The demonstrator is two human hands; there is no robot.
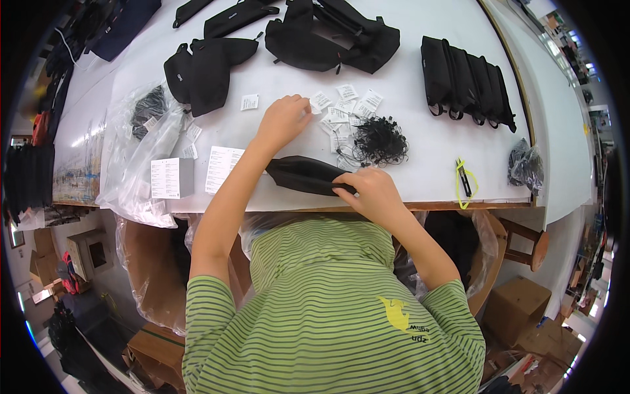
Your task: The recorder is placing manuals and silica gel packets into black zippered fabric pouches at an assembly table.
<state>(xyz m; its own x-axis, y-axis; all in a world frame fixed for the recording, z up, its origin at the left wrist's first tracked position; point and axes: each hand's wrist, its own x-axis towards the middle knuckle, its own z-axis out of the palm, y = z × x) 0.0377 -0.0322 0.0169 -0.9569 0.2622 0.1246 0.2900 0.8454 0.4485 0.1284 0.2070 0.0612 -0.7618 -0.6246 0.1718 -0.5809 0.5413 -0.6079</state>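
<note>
On the white table in front of me, my right hand point(372, 189) grips the right end of a small black zip pouch point(305, 175), thumb and fingers pinched on its edge. The pouch lies lengthwise near the table's front edge. My left hand point(283, 121) reaches past it, fingers bent together at the edge of a white label point(319, 102). Several more white labels point(341, 111) lie loosely overlapped just right of that hand. Beside them sits a tangled heap of thin black cords point(379, 141).
Black pouches point(213, 69) are spread at the back, and a row of them point(466, 82) stands far right. Clear plastic bags point(131, 174) and a white printed box point(172, 178) are at left. A black cutter point(464, 178) with a yellow cord lies right.
</note>
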